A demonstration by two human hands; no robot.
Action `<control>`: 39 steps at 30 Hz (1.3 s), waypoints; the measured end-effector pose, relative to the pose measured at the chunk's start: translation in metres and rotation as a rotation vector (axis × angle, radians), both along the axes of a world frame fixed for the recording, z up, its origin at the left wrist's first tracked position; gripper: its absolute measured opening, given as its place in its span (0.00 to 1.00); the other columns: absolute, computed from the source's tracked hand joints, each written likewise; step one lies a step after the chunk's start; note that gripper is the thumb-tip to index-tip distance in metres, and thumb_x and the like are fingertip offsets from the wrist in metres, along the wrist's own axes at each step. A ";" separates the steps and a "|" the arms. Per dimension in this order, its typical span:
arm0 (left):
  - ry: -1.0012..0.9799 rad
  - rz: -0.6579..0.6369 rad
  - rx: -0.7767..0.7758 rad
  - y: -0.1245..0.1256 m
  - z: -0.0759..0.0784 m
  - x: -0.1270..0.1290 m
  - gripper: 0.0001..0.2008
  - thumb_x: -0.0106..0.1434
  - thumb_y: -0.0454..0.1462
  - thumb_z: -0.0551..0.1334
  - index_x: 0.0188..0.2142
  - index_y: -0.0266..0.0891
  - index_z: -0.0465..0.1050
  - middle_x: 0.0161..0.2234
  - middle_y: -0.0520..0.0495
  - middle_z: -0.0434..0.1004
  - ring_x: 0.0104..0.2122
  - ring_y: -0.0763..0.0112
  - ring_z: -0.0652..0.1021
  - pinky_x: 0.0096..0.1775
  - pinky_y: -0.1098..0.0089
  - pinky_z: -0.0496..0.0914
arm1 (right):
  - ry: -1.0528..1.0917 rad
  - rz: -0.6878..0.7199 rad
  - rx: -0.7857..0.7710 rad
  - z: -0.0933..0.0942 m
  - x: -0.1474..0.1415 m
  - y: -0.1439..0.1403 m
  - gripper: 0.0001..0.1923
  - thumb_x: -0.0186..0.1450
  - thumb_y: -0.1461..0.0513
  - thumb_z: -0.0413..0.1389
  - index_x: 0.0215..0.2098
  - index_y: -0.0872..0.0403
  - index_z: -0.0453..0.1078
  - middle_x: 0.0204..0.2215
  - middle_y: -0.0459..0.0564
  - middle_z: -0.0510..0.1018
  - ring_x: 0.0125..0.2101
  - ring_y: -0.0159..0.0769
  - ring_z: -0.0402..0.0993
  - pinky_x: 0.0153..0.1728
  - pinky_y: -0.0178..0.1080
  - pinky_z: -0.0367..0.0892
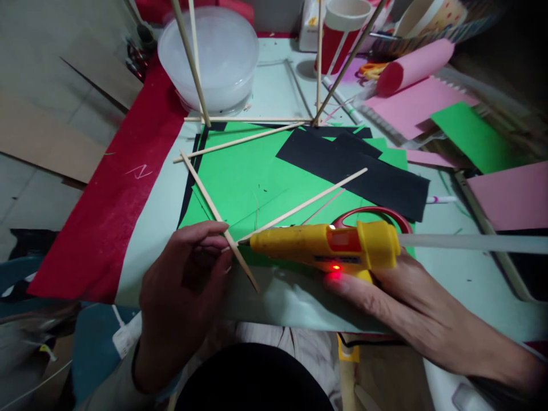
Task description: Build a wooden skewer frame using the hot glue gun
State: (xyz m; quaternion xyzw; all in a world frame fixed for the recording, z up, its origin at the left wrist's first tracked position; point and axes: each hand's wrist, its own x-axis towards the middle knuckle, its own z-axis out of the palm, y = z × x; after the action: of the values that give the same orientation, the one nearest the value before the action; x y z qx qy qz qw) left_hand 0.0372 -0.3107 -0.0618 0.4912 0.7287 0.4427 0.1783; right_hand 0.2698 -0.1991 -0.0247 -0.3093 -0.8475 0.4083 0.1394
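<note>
My left hand (188, 285) pinches a thin wooden stick (205, 197) between thumb and fingers, near its lower end. A yellow hot glue gun (299, 245) is gripped in my right hand (398, 302); its red light glows and a clear glue stick (471, 243) sticks out of its back. The gun's nozzle is at the held stick, by the near end of a second stick (317, 200) that slants up to the right. Farther back, another stick (244, 141) slants over the green paper (248, 177). Several sticks stand up at the back, such as a leaning one (190, 63).
Black paper strips (351, 165) and red-handled scissors (372, 214) lie on the right. Behind stand a round plastic tub (209, 57) and a red-and-white cup (342, 34). A pink paper roll (415, 65) and a tablet-like dark item (522, 268) are at the right.
</note>
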 end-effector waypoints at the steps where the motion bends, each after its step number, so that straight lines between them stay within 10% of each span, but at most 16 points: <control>1: -0.004 0.002 -0.001 0.000 0.000 0.000 0.17 0.64 0.36 0.69 0.51 0.53 0.75 0.39 0.57 0.81 0.35 0.79 0.81 0.40 0.81 0.77 | 0.008 0.011 0.005 0.000 0.000 0.000 0.24 0.77 0.48 0.46 0.35 0.53 0.75 0.27 0.48 0.81 0.26 0.37 0.79 0.26 0.36 0.73; 39: -0.088 0.030 0.080 0.008 -0.003 0.003 0.14 0.63 0.34 0.68 0.48 0.44 0.76 0.35 0.53 0.80 0.26 0.79 0.80 0.26 0.84 0.76 | 0.001 -0.029 -0.041 0.001 -0.002 0.000 0.22 0.76 0.49 0.49 0.33 0.53 0.72 0.36 0.52 0.80 0.42 0.43 0.76 0.44 0.43 0.71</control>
State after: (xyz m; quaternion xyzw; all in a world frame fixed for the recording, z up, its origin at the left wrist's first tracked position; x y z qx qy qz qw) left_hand 0.0399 -0.3025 -0.0645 0.4671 0.7091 0.4953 0.1835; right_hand 0.2675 -0.1989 -0.0241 -0.3239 -0.8345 0.4235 0.1392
